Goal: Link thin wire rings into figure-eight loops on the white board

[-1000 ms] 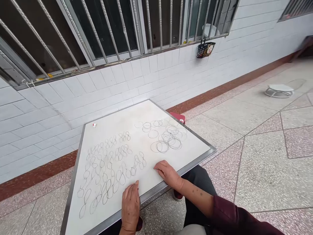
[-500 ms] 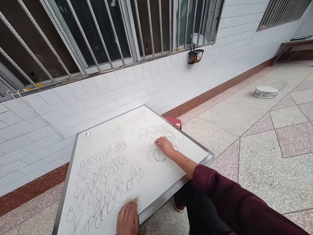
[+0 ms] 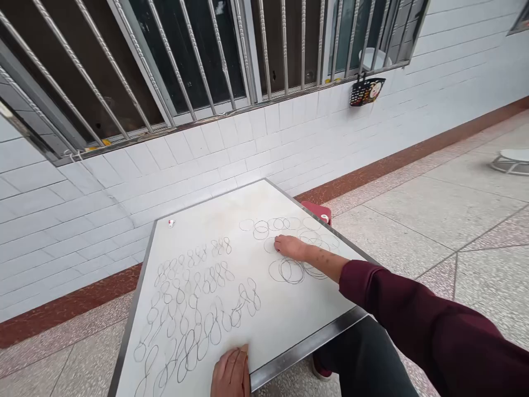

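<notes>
A tiled wall point(image 3: 206, 165) with a barred window point(image 3: 185, 60) runs behind a white table point(image 3: 231, 209) with a metal rim, set on a speckled floor point(image 3: 433, 209). A small dark basket point(image 3: 367, 91) hangs from the window ledge. A red stool point(image 3: 319, 211) peeks out past the table's far right edge.

Thin wire loops lie over the tabletop in two groups. The twisted figure-eight loops point(image 3: 194, 309) cover the left and near part. The plain round rings point(image 3: 289, 264) lie in a loose cluster at the far right.

The right hand point(image 3: 289, 246), in a maroon sleeve point(image 3: 413, 325), reaches into the rings and rests on them, fingers curled down; whether it pinches one cannot be told. The left hand point(image 3: 231, 372) lies flat on the near edge, fingers together, holding nothing, just beside the figure-eight loops.

A tiny white object point(image 3: 171, 223) sits near the far left corner.
</notes>
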`<state>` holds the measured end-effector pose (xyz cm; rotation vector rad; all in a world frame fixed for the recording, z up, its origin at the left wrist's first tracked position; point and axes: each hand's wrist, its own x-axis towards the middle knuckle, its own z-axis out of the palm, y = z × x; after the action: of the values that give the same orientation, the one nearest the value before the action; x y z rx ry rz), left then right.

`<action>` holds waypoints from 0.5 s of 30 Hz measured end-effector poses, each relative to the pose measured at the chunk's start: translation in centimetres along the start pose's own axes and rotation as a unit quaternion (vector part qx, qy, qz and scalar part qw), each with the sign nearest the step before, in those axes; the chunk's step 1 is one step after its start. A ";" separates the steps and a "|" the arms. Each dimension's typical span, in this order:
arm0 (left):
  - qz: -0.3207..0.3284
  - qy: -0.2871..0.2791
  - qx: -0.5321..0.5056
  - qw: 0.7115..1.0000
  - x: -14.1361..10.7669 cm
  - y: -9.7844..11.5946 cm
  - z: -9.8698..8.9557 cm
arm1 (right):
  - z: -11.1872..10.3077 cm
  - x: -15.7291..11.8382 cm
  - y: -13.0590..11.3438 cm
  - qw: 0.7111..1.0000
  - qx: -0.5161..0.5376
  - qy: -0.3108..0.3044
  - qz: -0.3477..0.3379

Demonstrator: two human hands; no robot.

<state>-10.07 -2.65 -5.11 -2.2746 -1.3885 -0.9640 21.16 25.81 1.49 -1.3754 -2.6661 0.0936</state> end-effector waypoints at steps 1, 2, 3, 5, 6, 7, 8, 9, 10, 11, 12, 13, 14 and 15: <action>-0.007 -0.004 0.002 1.000 0.2 0.4 -0.3 | -0.3 -0.1 -0.1 1.000 -0.004 0.004 -0.001; -0.011 -0.008 0.007 1.000 0.4 0.8 -0.6 | -0.5 -0.3 -0.1 1.000 -0.007 0.008 0.000; -0.012 -0.006 0.013 1.000 0.7 1.1 -1.0 | -0.9 -0.5 -0.1 1.000 -0.009 0.013 0.003; -0.004 -0.012 0.025 1.000 1.2 1.6 -1.6 | -1.5 -1.1 0.1 1.000 -0.010 0.025 0.014; -0.007 -0.014 0.030 0.999 1.4 1.8 -1.8 | -1.8 -1.4 0.3 0.999 -0.009 0.030 0.021; -0.009 -0.017 0.032 0.999 1.6 1.9 -2.0 | -2.1 -1.6 0.4 0.999 -0.010 0.035 0.027; -0.012 -0.019 0.032 0.999 1.7 2.0 -2.2 | -2.4 -1.8 0.6 0.999 -0.010 0.039 0.029; -0.014 -0.019 0.031 0.999 1.8 2.0 -2.3 | -2.6 -2.0 0.6 0.999 -0.010 0.040 0.027; -0.013 -0.017 0.028 0.999 1.8 2.0 -2.3 | -2.7 -2.1 0.6 0.999 -0.010 0.039 0.023; -0.011 -0.014 0.024 1.000 1.8 2.0 -2.3 | -2.8 -2.0 0.5 0.999 -0.012 0.033 0.016; -0.007 -0.010 0.020 1.000 1.8 1.9 -2.2 | -2.8 -1.9 0.3 1.000 -0.014 0.024 0.008; -0.003 -0.006 0.016 1.000 1.9 1.9 -2.2 | -2.7 -1.7 0.1 1.000 -0.019 0.013 0.002; 0.000 -0.001 0.013 1.000 1.9 1.8 -2.1 | -2.6 -1.3 -0.2 1.000 -0.025 0.004 -0.002; 0.002 0.002 0.012 1.000 1.9 1.8 -2.0 | -2.5 -1.0 -0.4 0.999 -0.032 -0.006 -0.007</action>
<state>-8.70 -3.42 -2.24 -2.2558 -1.3869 -0.9456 21.75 24.75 3.89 -1.3772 -2.7106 0.0153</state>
